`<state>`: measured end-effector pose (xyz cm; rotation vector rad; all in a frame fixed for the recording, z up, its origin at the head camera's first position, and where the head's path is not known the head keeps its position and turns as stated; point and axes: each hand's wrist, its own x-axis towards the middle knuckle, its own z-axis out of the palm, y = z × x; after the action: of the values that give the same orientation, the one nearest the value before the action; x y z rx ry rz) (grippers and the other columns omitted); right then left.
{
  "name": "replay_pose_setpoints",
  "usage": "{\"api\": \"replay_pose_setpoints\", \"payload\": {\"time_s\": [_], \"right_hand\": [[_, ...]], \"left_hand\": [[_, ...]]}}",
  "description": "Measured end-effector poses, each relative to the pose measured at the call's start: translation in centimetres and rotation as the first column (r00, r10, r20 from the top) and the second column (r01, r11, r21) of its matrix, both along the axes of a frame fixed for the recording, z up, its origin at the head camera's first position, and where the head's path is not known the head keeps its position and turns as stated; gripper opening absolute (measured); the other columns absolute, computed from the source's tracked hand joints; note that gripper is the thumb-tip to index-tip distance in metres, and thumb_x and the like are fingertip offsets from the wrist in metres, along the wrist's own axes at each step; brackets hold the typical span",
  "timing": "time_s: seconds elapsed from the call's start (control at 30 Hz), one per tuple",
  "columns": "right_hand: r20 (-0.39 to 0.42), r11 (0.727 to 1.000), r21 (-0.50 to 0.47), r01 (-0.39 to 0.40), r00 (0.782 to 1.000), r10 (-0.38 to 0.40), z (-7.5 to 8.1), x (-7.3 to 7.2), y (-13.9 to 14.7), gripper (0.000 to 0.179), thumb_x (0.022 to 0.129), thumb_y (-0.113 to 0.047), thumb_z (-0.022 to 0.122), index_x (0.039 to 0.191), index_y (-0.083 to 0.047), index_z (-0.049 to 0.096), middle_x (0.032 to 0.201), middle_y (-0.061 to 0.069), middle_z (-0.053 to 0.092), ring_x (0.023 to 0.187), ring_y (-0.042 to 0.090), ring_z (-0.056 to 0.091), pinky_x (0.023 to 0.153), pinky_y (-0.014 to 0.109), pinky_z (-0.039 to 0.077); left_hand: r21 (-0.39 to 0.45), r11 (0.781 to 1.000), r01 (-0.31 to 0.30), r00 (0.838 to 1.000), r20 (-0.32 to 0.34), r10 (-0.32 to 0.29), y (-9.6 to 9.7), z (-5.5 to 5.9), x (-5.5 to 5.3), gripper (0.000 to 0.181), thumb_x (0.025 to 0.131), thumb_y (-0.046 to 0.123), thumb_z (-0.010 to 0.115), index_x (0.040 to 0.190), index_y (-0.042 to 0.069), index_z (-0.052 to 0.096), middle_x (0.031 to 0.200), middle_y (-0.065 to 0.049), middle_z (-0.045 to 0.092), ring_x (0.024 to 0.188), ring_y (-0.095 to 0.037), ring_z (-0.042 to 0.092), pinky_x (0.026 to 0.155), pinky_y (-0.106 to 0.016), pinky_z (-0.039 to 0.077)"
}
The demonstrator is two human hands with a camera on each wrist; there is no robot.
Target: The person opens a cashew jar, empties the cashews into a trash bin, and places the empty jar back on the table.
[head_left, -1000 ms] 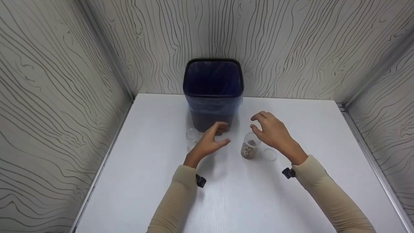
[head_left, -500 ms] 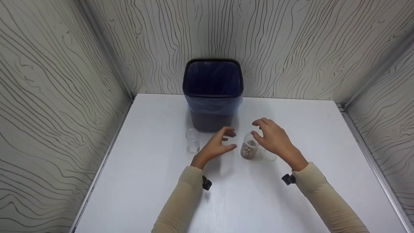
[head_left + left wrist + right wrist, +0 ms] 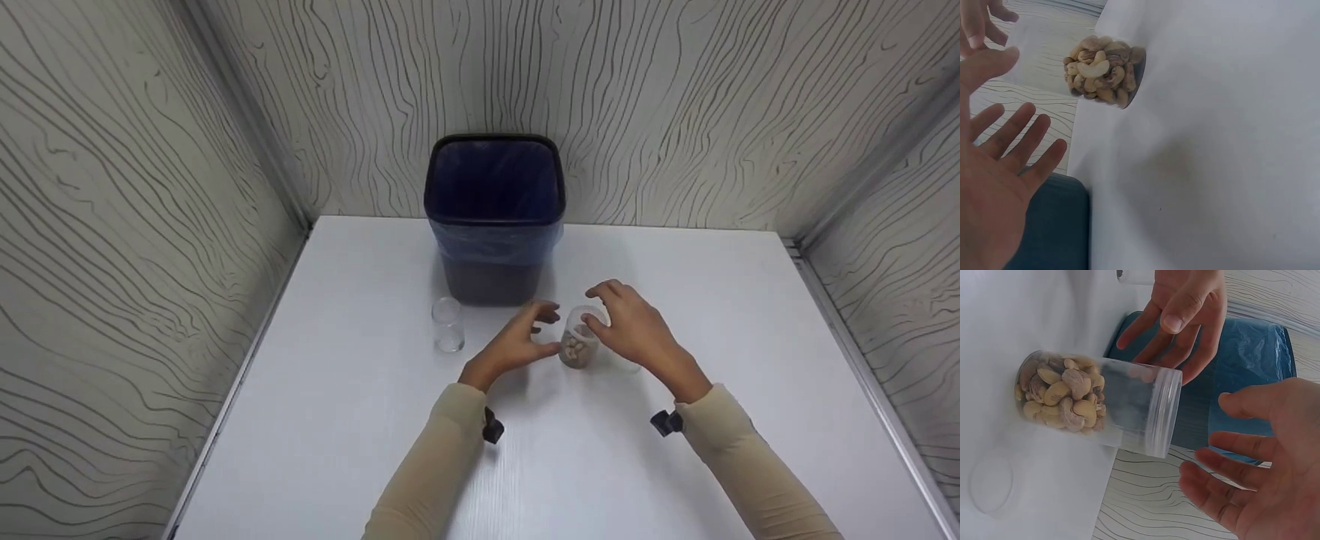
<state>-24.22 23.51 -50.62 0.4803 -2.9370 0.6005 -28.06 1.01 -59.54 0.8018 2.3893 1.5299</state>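
Observation:
A clear plastic jar [image 3: 577, 349], partly filled with cashew nuts [image 3: 1061, 391], stands upright on the white table. A round clear lid [image 3: 992, 484] lies flat beside it, largely hidden by the right hand in the head view. My left hand [image 3: 517, 345] is at the jar's left side, fingers spread and thumb apart from them; in the right wrist view its fingers reach behind the jar. Over the jar's right side, near its threaded rim [image 3: 1163, 413], hovers my right hand [image 3: 634, 322] with loosely bent fingers. Neither hand grips anything.
Behind the hands stands a tall dark bin [image 3: 491, 277] with a blue liner [image 3: 495, 240], against the patterned back wall [image 3: 360, 112]. A second clear jar [image 3: 448, 330], with no nuts visible in it, stands on the table [image 3: 337, 420] left of my left hand.
My left hand has moved right, from near the second jar to the side of the nut jar. My right hand has lowered slightly toward the nut jar's rim. The jars have stayed put.

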Motion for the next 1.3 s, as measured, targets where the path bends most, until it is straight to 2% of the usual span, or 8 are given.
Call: {"api": "replay_pose_setpoints", "payload": {"time_s": [0.27, 0.43, 0.6, 0.83, 1.07, 1.2, 1.3], "right_hand": [[0.021, 0.999, 0.028, -0.020, 1.000, 0.019, -0.8, 0.1, -0.2, 0.050, 0.101, -0.031, 0.073, 0.140, -0.002, 0.061, 0.143, 0.020, 0.060, 0.132, 0.042, 0.059, 0.100, 0.059, 0.056], [0.006, 0.999, 0.030, -0.038, 0.999, 0.037, -1.1, 0.2, -0.4, 0.052, 0.099, -0.032, 0.076, 0.139, -0.001, 0.061, 0.142, 0.019, 0.060, 0.131, 0.041, 0.060, 0.096, 0.058, 0.057], [-0.006, 0.999, 0.024, -0.047, 0.999, 0.047, -1.6, 0.2, -0.4, 0.053, 0.098, -0.030, 0.077, 0.139, -0.001, 0.061, 0.142, 0.020, 0.061, 0.130, 0.042, 0.060, 0.096, 0.058, 0.057], [0.007, 0.999, 0.013, -0.051, 0.999, 0.051, -2.0, 0.0, -0.4, 0.055, 0.096, -0.025, 0.077, 0.141, 0.001, 0.060, 0.143, 0.023, 0.060, 0.132, 0.044, 0.058, 0.100, 0.059, 0.055], [0.021, 0.999, -0.006, -0.044, 0.999, 0.044, -2.1, 0.0, -0.5, 0.057, 0.093, -0.021, 0.078, 0.141, 0.005, 0.060, 0.142, 0.027, 0.061, 0.133, 0.046, 0.057, 0.105, 0.060, 0.053], [0.020, 0.999, -0.004, -0.043, 0.999, 0.043, -2.1, 0.0, -0.5, 0.059, 0.092, -0.020, 0.080, 0.141, 0.005, 0.060, 0.143, 0.027, 0.060, 0.132, 0.045, 0.057, 0.106, 0.059, 0.052], [0.018, 0.999, 0.000, -0.041, 0.999, 0.041, -2.1, 0.1, -0.5, 0.060, 0.091, -0.020, 0.081, 0.141, 0.005, 0.060, 0.142, 0.027, 0.060, 0.131, 0.045, 0.058, 0.105, 0.059, 0.053]], "left_hand": [[-0.039, 0.999, -0.002, 0.999, 0.050, 0.004, 1.0, -0.7, 0.3, 0.070, 0.094, 0.017, 0.078, 0.155, 0.011, 0.045, 0.150, -0.010, 0.059, 0.142, -0.024, 0.056, 0.117, -0.041, 0.048], [-0.071, 0.997, -0.002, 0.999, 0.045, 0.005, 1.5, -1.2, 0.5, 0.072, 0.097, 0.027, 0.079, 0.158, 0.014, 0.043, 0.154, -0.005, 0.055, 0.145, -0.020, 0.053, 0.118, -0.041, 0.046], [-0.066, 0.998, 0.000, 1.000, 0.031, 0.003, 1.9, -1.6, 0.6, 0.071, 0.097, 0.029, 0.079, 0.157, 0.013, 0.043, 0.156, -0.007, 0.052, 0.146, -0.022, 0.051, 0.119, -0.042, 0.046], [-0.057, 0.998, 0.007, 1.000, 0.018, -0.006, 2.7, -2.3, 0.6, 0.067, 0.100, 0.025, 0.074, 0.156, 0.008, 0.041, 0.156, -0.011, 0.049, 0.147, -0.023, 0.050, 0.123, -0.038, 0.041], [-0.070, 0.997, 0.025, 0.999, 0.028, -0.023, 3.6, -2.4, 0.8, 0.072, 0.101, 0.018, 0.071, 0.161, 0.006, 0.035, 0.160, -0.012, 0.045, 0.153, -0.021, 0.043, 0.129, -0.037, 0.033], [-0.077, 0.997, 0.015, 0.999, 0.044, -0.011, 4.1, -2.3, 0.9, 0.074, 0.100, 0.013, 0.071, 0.163, 0.008, 0.032, 0.161, -0.011, 0.043, 0.155, -0.020, 0.041, 0.128, -0.035, 0.033], [-0.070, 0.998, 0.002, 0.998, 0.059, 0.002, 4.4, -2.5, 0.9, 0.075, 0.100, 0.014, 0.073, 0.163, 0.010, 0.032, 0.160, -0.009, 0.044, 0.154, -0.019, 0.043, 0.126, -0.034, 0.036]]}}
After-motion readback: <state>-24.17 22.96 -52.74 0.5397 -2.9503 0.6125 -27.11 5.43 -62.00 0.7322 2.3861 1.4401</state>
